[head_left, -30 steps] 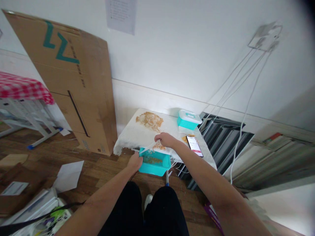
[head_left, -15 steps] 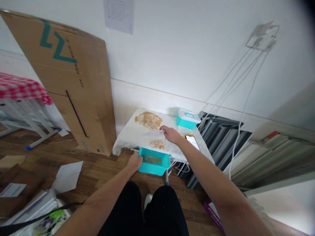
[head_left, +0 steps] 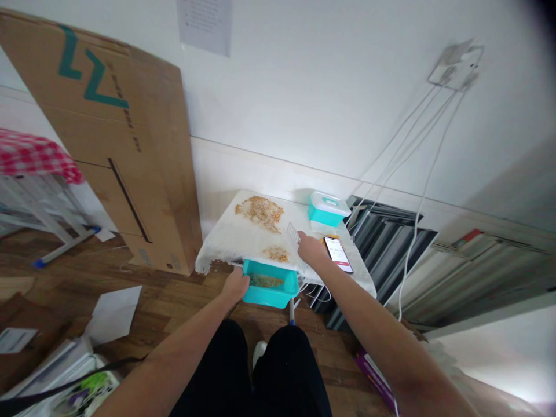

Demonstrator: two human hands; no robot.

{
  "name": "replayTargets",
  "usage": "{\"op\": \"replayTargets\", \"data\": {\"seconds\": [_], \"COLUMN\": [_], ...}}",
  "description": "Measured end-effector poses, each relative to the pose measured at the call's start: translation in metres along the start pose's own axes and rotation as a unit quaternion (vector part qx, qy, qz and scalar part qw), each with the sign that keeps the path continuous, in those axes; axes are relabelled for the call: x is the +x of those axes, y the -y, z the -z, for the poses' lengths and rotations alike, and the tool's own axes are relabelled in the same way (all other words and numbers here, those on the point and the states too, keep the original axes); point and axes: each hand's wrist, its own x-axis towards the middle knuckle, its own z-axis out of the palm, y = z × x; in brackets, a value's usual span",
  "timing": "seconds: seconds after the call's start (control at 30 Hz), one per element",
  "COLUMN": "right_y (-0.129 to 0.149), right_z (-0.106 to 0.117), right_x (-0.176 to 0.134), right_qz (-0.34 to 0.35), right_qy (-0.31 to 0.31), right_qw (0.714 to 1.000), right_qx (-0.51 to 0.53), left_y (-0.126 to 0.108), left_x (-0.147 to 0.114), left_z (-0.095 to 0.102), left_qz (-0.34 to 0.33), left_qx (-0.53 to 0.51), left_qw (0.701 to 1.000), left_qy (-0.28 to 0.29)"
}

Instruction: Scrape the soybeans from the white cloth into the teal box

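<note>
A turquoise tub (head_left: 266,299) sits at the table's front edge, gripped at its left end by my left hand (head_left: 237,284). Greenish-brown loose bits (head_left: 266,281) lie in its bottom. My right hand (head_left: 309,248), over the table, is closed on a thin white slotted scraper (head_left: 292,233), its slotted part pointing left. Its exact kind is hard to make out. A large patch of tan grains (head_left: 260,211) spreads at the back of the white-covered table (head_left: 230,231). Between the scraper and the tub lies a smaller grain pile (head_left: 277,253).
A lidded turquoise box (head_left: 326,215) stands at the table's back right. Near my right forearm lies a lit phone (head_left: 337,255). A tall cardboard box (head_left: 143,156) leans left of the table. White cables (head_left: 410,260) hang at the right beside stacked dark panels (head_left: 382,249).
My right hand has moved slightly right and toward me with the scraper, which is now turned so its slots show. My left hand still grips the tub. The view has shifted a little.
</note>
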Motion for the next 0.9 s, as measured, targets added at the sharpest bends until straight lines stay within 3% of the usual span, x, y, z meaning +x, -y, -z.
{"op": "replayTargets", "data": {"seconds": [0.33, 0.9], "right_y": [0.011, 0.02], "right_z": [0.002, 0.005], "right_x": [-0.018, -0.033], "right_qz": [0.064, 0.088], "right_qy": [-0.003, 0.009], "right_qw": [0.998, 0.996], "right_qx": [-0.028, -0.029], "left_y": [-0.003, -0.007], "left_x": [-0.003, -0.004], "left_z": [0.001, -0.001], "left_qz": [0.023, 0.019], "left_qx": [-0.029, -0.029], "left_qw": [0.999, 0.999], "left_qy": [-0.017, -0.015]}}
